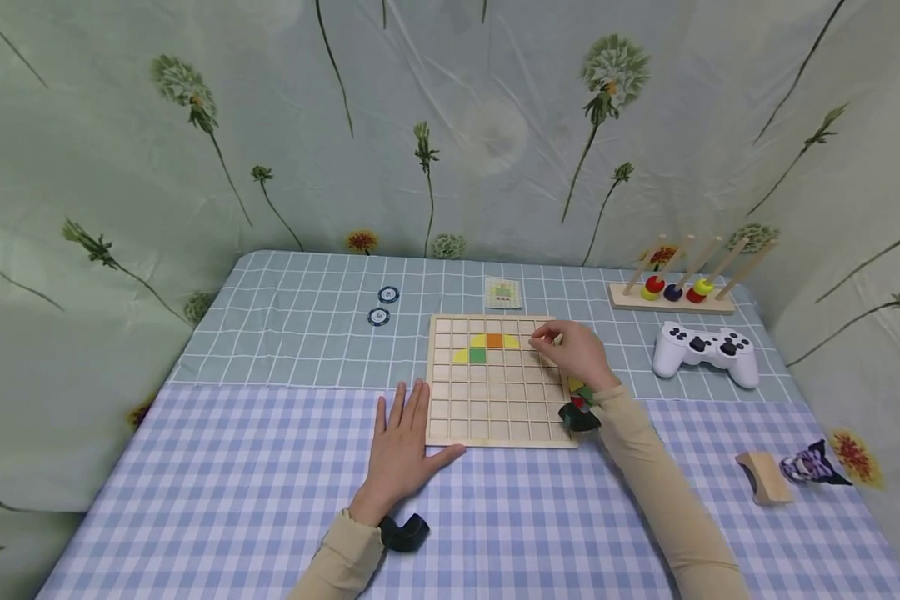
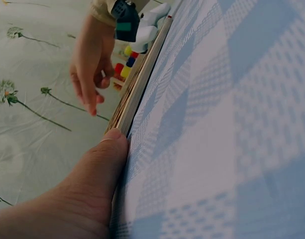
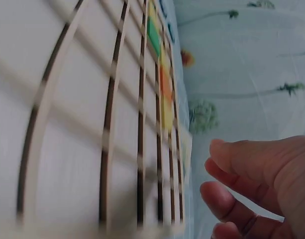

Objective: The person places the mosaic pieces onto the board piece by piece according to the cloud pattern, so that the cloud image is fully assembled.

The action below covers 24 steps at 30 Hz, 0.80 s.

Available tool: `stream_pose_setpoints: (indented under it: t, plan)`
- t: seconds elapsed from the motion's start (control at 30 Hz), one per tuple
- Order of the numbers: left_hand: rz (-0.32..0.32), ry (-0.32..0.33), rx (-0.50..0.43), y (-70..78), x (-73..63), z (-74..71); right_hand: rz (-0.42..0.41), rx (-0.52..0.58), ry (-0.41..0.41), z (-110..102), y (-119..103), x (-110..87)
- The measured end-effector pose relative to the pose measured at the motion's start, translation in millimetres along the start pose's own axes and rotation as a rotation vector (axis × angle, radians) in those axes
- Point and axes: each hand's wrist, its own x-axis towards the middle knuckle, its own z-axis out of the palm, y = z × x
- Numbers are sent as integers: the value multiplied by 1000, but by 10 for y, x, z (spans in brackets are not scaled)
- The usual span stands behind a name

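Note:
A wooden grid board (image 1: 510, 404) lies on the table. Near its far side are yellow tiles (image 1: 461, 356), an orange tile (image 1: 495, 340) and a green tile (image 1: 477, 356). At the board's front left corner rests my left hand (image 1: 399, 454), fingers spread and straight, its thumb (image 2: 105, 154) against the front edge. My right hand (image 1: 576, 354) hovers over the far right part of the board, right of the tile row. Its fingers are loosely bent, with a gap and nothing seen between the fingertips (image 3: 218, 149). Loose coloured tiles (image 1: 585, 393) lie beside the board, partly hidden by the right wrist.
Behind the board lies a pattern card (image 1: 503, 292); two round chips (image 1: 378, 317) are left of it. At the back right stand a peg rack with beads (image 1: 671, 300) and a white game controller (image 1: 705, 352). A wooden arch block (image 1: 767, 479) and a small dark figure (image 1: 812, 465) lie far right.

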Motion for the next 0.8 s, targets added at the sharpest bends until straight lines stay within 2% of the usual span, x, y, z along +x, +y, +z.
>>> stream_pose_setpoints:
  t: [0.2,0.37,0.57,0.8]
  plan:
    - [1,-2,-3,5,-2,-4,91,-81,-3,-152,273,-79]
    - [0,3,-5,4,-4,-16,104,-121,-55,-219,425,-124]
    - [-3,6,-1,-9,-8,-19,106,-139,-122,-256,470,-149]
    - [3,-3,-4,-7,-6,-12,152,-169,-134,-240,483,-146]
